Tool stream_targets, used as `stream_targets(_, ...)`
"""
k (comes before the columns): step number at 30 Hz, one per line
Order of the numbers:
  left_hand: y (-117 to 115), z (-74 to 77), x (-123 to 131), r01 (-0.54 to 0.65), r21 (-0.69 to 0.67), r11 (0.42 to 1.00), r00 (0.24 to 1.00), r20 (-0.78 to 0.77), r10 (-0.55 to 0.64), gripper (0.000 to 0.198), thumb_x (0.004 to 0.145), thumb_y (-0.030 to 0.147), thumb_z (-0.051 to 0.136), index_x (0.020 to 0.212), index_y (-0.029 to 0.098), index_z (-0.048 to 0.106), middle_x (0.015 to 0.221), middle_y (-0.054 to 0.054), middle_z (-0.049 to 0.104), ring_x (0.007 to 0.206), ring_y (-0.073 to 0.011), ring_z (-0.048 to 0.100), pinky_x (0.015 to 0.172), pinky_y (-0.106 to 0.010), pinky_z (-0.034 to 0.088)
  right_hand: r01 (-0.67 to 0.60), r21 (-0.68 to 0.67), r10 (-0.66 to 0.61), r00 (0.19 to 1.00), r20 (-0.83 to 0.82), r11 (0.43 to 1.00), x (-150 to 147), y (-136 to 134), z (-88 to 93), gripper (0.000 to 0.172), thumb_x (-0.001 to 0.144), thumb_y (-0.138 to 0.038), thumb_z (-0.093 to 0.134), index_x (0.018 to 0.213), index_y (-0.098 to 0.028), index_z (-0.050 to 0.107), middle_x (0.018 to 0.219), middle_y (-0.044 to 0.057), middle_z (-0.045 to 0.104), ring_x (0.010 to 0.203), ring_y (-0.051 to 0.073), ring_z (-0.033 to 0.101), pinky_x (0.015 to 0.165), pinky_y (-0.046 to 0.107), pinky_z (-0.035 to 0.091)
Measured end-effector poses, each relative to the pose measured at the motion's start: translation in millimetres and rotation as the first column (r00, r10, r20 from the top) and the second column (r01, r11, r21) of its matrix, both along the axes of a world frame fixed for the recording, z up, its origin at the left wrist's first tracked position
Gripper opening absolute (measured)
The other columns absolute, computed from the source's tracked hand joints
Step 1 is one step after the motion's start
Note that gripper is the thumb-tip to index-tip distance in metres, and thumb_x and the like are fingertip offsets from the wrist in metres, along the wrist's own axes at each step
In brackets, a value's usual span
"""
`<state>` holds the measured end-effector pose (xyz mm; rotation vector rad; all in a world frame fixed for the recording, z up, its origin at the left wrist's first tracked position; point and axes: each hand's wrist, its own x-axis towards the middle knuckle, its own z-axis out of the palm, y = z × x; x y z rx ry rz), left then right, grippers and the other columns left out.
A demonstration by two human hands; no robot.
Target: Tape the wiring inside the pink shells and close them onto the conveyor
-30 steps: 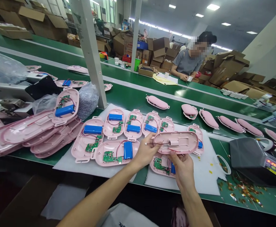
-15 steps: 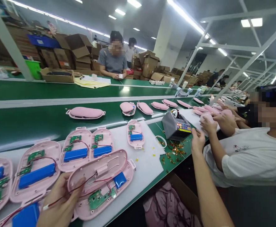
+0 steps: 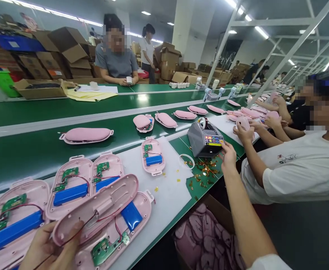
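Note:
My left hand (image 3: 47,249) at the bottom left holds a pink cover shell (image 3: 97,210) with red wires trailing from it. The cover hangs over an open pink base (image 3: 116,232) that carries a blue battery and a green circuit board. My right hand (image 3: 228,155) is stretched out to the right, and its fingertips touch the front of a grey tape dispenser (image 3: 205,140). I see nothing held in that hand.
Several more open bases with batteries lie on a white foam sheet (image 3: 170,187). Closed pink units (image 3: 85,134) ride the green belt. Scraps of gold tape litter the belt edge (image 3: 206,174). A co-worker in white (image 3: 294,168) works close on the right, and a person in grey sits across.
My head has turned right. My right hand let go of the cover and reached out to the tape dispenser. The left hand still holds the cover, now alone.

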<state>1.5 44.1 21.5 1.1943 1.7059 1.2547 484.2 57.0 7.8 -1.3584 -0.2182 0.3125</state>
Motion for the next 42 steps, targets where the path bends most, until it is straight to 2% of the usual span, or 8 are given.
stream_targets(6,4.6,1.1,-0.8,-0.019,-0.001,1.0,0.994,0.103,0.019,0.036,0.057,0.052,0.084,0.08,0.036,0.061,0.069,0.014,0.067,0.067,-0.0188,0.06,0.058,-0.033,0.055,-0.168,-0.05,0.163,0.983,-0.088,0.985,-47.6,-20.9,-17.7,0.055,0.067,-0.066,0.066,0.082,-0.013,0.062,0.073,0.005,0.065,0.059,0.016,0.062,0.051,0.029,0.051)
stream_targets(14,7.8,-13.9,-17.6,0.11,-0.032,0.993,0.993,0.042,-0.109,0.046,0.065,0.059,0.077,0.097,0.03,0.059,0.085,0.006,0.068,0.082,-0.0228,0.064,0.07,-0.033,0.054,-0.22,-0.019,0.218,0.972,-0.092,0.975,-61.3,-25.1,-3.5,0.036,0.056,-0.038,0.08,0.078,-0.016,0.063,0.072,0.0,0.066,0.057,0.01,0.059,0.051,0.02,0.047)
stream_targets(18,-2.3,-15.3,-19.6,0.215,0.079,0.973,0.976,-0.041,-0.212,0.04,0.077,0.047,0.07,0.105,0.02,0.06,0.096,-0.002,0.069,0.089,-0.023,0.063,0.08,-0.033,0.051,-0.438,-0.05,0.439,0.876,0.2,0.898,-124.0,-47.4,21.0,0.026,0.071,-0.04,0.074,0.074,-0.018,0.062,0.071,0.0,0.061,0.055,0.01,0.051,0.049,0.022,0.039)
stream_targets(20,-4.8,-14.1,-16.9,0.312,0.107,0.944,0.942,0.092,-0.322,0.033,0.083,0.039,0.066,0.109,0.018,0.061,0.103,-0.004,0.069,0.097,-0.0234,0.063,0.085,-0.032,0.05,-0.671,-0.168,0.658,0.593,0.465,0.723,-169.8,-40.7,47.4,0.02,0.084,-0.037,0.065,0.076,-0.019,0.062,0.072,0.001,0.059,0.058,0.011,0.049,0.054,0.025,0.038)
stream_targets(22,-6.1,-13.5,-14.2,0.365,0.131,0.922,0.899,0.209,-0.385,0.029,0.086,0.034,0.064,0.11,0.018,0.063,0.105,-0.005,0.07,0.1,-0.023,0.064,0.086,-0.031,0.05,-0.798,-0.393,0.762,0.123,0.636,0.457,-221.2,-21.3,75.4,0.019,0.092,-0.032,0.056,0.079,-0.019,0.062,0.074,0.001,0.056,0.064,0.012,0.048,0.06,0.027,0.037)
stream_targets(25,-8.9,-14.5,-12.0,0.372,0.173,0.912,0.88,0.247,-0.406,0.025,0.086,0.028,0.063,0.108,0.017,0.065,0.101,-0.005,0.07,0.096,-0.0221,0.063,0.084,-0.03,0.049,-0.638,-0.738,0.604,-0.505,0.617,0.22,-291.2,16.0,96.9,0.022,0.097,-0.026,0.045,0.082,-0.019,0.06,0.079,0.002,0.05,0.07,0.013,0.044,0.062,0.027,0.033)
stream_targets(29,-11.1,-19.0,-10.5,0.372,0.248,0.895,0.849,0.3,-0.436,0.02,0.085,0.021,0.06,0.103,0.016,0.067,0.093,-0.004,0.068,0.09,-0.0208,0.061,0.083,-0.03,0.048,-0.373,-0.891,0.396,-0.801,0.45,0.258,-330.5,43.0,82.4,0.024,0.097,-0.023,0.041,0.083,-0.018,0.061,0.085,0.004,0.045,0.074,0.015,0.039,0.06,0.027,0.029)
stream_targets(42,-13.9,-23.7,-8.8,0.383,0.27,0.884,0.844,0.287,-0.453,0.023,0.077,0.008,0.053,0.095,0.016,0.065,0.09,-0.003,0.065,0.086,-0.0192,0.058,0.073,-0.026,0.044,-0.254,-0.838,0.384,-0.799,0.463,0.483,-339.2,29.9,66.0,0.019,0.088,-0.022,0.053,0.072,-0.018,0.061,0.085,0.007,0.047,0.08,0.018,0.045,0.052,0.027,0.024)
